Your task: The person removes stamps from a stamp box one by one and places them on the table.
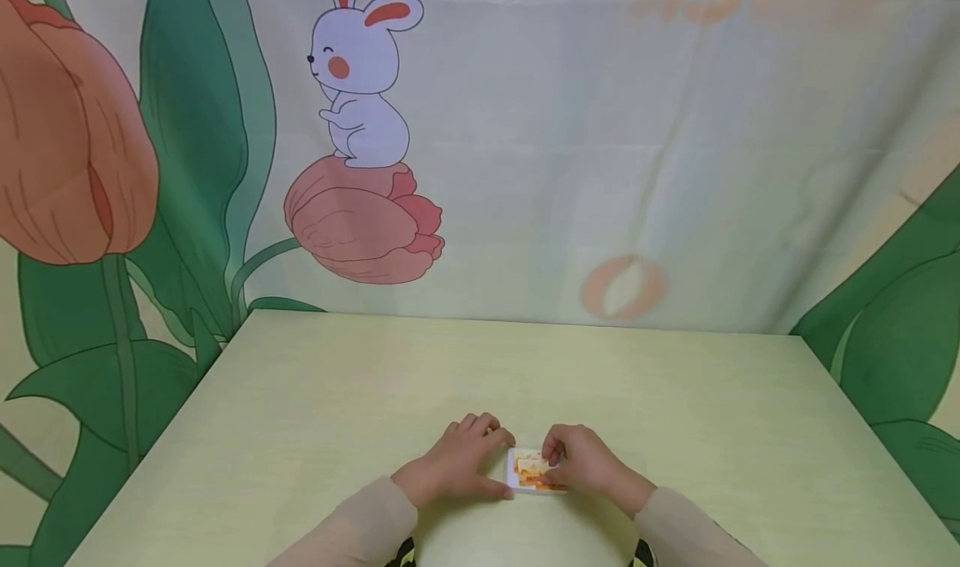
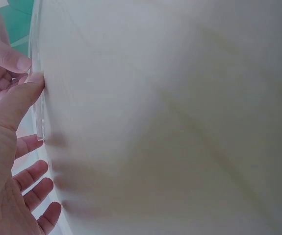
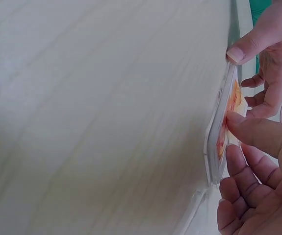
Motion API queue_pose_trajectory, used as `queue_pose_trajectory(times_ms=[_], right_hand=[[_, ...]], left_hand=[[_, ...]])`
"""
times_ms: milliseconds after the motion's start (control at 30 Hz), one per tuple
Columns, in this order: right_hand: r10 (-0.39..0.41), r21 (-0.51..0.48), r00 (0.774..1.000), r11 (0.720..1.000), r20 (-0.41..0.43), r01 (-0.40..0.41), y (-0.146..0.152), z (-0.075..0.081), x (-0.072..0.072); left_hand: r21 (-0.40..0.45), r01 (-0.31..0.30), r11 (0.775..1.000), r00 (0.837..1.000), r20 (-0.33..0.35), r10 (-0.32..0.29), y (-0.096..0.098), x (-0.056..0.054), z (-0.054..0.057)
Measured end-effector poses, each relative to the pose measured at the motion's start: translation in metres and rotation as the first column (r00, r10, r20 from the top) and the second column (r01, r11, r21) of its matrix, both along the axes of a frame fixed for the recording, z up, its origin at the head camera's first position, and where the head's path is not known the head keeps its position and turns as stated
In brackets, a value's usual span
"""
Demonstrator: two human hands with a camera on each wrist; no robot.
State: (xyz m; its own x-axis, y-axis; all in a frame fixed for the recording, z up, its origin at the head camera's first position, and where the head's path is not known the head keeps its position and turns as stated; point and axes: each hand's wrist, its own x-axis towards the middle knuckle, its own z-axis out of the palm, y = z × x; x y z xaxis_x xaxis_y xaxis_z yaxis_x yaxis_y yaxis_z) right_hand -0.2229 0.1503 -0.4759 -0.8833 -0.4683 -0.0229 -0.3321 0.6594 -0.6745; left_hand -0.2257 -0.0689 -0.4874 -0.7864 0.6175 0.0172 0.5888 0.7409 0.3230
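A small flat stack of printed cards (image 1: pixel 526 469), white-bordered with an orange and yellow picture, lies face up on the table near its front. Around its sides runs a clear plastic case (image 3: pixel 208 147). My left hand (image 1: pixel 467 460) holds the case by its left side, index fingertip at the far corner and thumb at the near one; the other fingers spread on the tabletop. From the right, my right hand (image 1: pixel 588 464) bends over the stack. Its thumb (image 3: pixel 258 134) rests on the picture, the fingers curled by the far edge. That hand hides the right end of the stack.
The pale wood-grain table (image 1: pixel 360 383) stretches out behind and to both sides of the hands. A clear plastic edge (image 3: pixel 192 210) shows just beyond the case. At the back hangs a cloth (image 1: pixel 525 175) printed with a rabbit, tulips and green leaves.
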Motion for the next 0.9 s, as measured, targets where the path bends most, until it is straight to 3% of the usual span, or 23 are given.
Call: queue_pose_trajectory(times_ms=[900], right_hand=[[-0.022,-0.018,1.000,1.000,0.018,0.022,0.0023,-0.0018,-0.0033]], left_hand=[[-0.001,-0.013,1.000,1.000,0.015,0.013,0.0018,-0.0003,0.0013]])
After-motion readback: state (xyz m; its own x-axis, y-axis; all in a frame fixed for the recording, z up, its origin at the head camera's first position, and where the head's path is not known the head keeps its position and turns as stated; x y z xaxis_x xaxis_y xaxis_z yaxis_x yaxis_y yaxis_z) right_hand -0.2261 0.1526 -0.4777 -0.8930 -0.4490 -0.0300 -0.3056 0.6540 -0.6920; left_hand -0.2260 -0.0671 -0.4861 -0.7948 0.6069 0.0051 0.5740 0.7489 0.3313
